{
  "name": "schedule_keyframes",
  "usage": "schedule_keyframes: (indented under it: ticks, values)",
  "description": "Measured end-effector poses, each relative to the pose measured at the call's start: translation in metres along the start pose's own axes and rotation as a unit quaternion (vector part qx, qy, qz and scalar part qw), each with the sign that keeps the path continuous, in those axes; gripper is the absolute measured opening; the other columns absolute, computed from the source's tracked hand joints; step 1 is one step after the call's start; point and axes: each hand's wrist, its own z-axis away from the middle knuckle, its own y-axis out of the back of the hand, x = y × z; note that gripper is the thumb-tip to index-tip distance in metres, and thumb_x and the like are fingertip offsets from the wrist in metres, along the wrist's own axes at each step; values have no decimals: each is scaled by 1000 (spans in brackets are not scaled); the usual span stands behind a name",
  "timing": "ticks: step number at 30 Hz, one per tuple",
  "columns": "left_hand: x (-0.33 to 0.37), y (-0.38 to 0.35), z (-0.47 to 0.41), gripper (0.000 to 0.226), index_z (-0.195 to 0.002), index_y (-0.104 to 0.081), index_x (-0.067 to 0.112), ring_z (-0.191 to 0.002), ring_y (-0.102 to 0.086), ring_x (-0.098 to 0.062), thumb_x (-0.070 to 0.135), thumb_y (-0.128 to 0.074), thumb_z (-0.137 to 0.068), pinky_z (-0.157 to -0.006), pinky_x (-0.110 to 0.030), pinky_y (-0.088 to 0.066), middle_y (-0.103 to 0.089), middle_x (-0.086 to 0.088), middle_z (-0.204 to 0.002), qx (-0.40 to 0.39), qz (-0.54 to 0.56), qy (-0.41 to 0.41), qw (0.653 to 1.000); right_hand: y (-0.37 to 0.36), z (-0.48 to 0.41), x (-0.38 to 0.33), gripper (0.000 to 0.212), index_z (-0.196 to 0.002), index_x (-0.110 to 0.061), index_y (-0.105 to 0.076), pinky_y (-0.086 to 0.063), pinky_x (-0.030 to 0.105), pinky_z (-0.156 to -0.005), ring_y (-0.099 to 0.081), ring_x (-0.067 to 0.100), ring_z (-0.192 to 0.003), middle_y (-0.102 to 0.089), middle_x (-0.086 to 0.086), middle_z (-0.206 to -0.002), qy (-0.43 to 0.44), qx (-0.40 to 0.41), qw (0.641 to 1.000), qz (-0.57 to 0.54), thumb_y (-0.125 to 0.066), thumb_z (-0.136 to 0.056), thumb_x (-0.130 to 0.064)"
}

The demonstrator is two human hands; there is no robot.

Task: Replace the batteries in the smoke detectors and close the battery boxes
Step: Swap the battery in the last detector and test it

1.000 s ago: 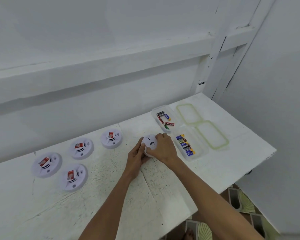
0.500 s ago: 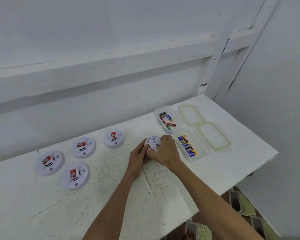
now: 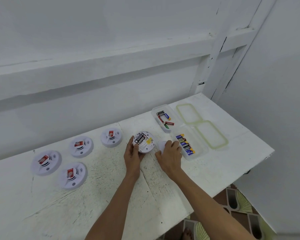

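Tabletop (image 3: 102,205): detector (image 3: 145,143) in left hand (image 3: 132,158)

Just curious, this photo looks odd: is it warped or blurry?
Head view: the wide lens tilts and bows the wall ledge and table; flat light; the cover in the right hand blends into the white; battery print on the smoke detector in the left hand is soft.

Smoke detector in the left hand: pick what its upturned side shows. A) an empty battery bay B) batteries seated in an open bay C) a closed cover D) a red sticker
B: the smoke detector held by the left hand shows dark batteries in its open bay, while the right hand holds the white cover beside it.
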Motion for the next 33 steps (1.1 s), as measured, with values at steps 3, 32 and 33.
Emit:
schedule_keyframes:
  ticks: [3,32,33]
  values:
    - [-1,1,-1,43,-148,-56,23,-124,-65,-15,11,-52,-108,-88,-31,-62,-64,3,-140,-4,-4,7,1000,-6,3,5,35,-112,-5,-53,-49,40,-70,-48,33,-99,-49,17,-116,15,1,999,34,-56,-86,-28]
    - [1,8,-5,50,-156,-44,23,-125,-66,-15,11,-49,-109,-94,-31,-59,-62,3,-144,-99,-80,-5,992,7,-26,-41,21,-106,-13,-68,-60,34,-70,-68,19,-85,-72,7,-96,11,-25,967,-255,-55,-96,-27]
    - [1,8,-5,49,-156,-44,23,-126,-65,-15,11,-49,-109,-94,-31,-59,-61,3,-144,-100,-82,-5,992,6,-27,-42,21,-105,-14,-68,-60,34,-70,-67,19,-86,-72,6,-95,3,-25,967,-254,-55,-96,-28]
